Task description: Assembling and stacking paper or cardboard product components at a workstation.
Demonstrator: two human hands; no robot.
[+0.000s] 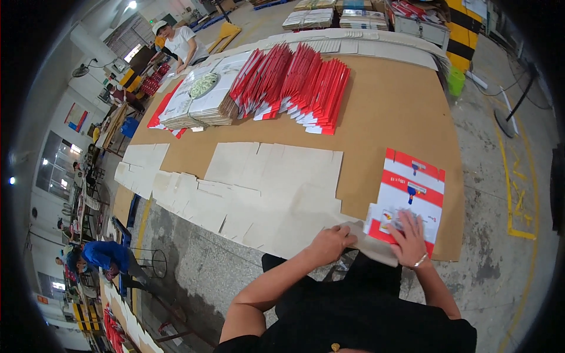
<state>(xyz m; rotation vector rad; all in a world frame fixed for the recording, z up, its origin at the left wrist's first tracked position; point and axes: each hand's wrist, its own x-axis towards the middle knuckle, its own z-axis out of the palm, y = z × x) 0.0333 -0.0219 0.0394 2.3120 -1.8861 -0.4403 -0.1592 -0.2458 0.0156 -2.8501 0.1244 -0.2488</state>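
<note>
I have a flat carton blank in glossy red and white bands, printed with blue-handled tools [410,194], lying at the near right corner of a brown-topped table [406,106]. That blank is my landmark. The wearer's right hand [409,240] rests on its near part, palm down, fingers extended and a little apart; it presses on the surface rather than gripping, and a bracelet [421,260] circles the wrist. Just left of the blank, the left hand [331,244] is mostly closed, fingers curled at the near edge of the overlapping greyish-white cardboard sheets [282,182]; I cannot tell whether it pinches that edge or only rests there. These sheets spread leftward from the blank, along the table's near side.

Beyond the blank and to its left, I see leaning rows of folded red-and-white cartons [294,82]. Further left of it sits a tied stack of pale flat cardboard [197,109], with a green-and-white oval bundle [203,86] on top. Well beyond the blank, slightly right, a bright green bin [456,81] stands on the floor. Far to its left, a co-worker in a white shirt [181,44] leans at the table's far end, and another person in blue [107,256] bends over.
</note>
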